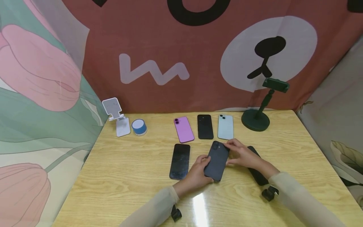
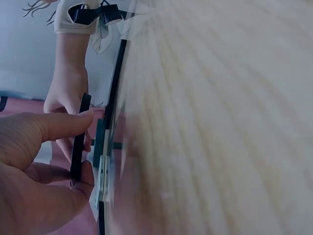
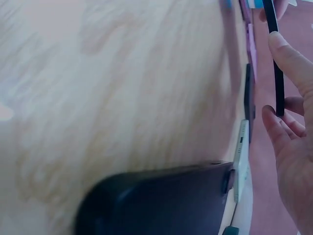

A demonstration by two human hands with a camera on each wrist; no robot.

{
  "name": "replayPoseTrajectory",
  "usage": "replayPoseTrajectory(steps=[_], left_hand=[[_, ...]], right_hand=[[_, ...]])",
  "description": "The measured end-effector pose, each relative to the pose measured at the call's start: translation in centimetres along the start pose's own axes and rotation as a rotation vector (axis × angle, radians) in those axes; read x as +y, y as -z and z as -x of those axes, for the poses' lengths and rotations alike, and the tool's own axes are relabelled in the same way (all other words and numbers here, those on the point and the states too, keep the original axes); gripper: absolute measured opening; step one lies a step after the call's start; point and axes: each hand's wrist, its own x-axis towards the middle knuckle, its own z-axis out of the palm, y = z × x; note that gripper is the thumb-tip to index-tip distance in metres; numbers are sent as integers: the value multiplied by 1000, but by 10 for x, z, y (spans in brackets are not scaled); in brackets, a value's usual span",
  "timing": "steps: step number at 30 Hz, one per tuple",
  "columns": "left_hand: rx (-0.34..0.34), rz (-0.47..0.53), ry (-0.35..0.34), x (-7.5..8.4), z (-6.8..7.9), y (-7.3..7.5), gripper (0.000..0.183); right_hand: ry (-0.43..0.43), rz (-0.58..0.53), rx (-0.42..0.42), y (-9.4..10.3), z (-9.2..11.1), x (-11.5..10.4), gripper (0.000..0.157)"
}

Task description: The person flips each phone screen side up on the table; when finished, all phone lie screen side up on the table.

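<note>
Above the table, a dark phone (image 1: 217, 161) is held between both hands, its back with the camera bump facing up. My left hand (image 1: 195, 175) grips its lower left side, thumb on one edge. At the upper right, my right hand (image 1: 242, 155) pinches the phone by its corner and side. In the left wrist view the phone (image 2: 78, 142) appears as a thin dark edge between thumb and fingers. The right wrist view shows the right thumb and fingers on the opposite edges of the same phone (image 3: 278, 68).
A black phone (image 1: 180, 161) lies left of the hands; another (image 1: 257, 173) lies under the right forearm. Behind are purple (image 1: 185, 130), black (image 1: 205, 126) and light blue (image 1: 226, 129) phones. A white stand (image 1: 123, 126), a blue-white cylinder (image 1: 139, 127) and a green stand (image 1: 256, 120) stand farther back.
</note>
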Motion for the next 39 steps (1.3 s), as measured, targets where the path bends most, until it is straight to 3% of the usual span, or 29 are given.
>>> replayPoseTrajectory(steps=[9,18,22,29,35,39], left_hand=[[-19,-7,13,3,-1,10,94],[-27,16,82,6,1,6,101],[-36,74,86,7,3,5,92],[-71,130,19,8,7,3,66],[-62,237,40,13,6,1,58],[-44,356,72,12,4,-2,55]], right_hand=[[23,-46,69,2,-7,-3,66],[52,-103,126,2,-14,-8,62],[64,-97,147,0,-17,-9,61],[75,-190,198,-3,-26,-19,57],[119,-236,216,8,-38,-49,56],[134,-245,222,-1,-38,-40,61]])
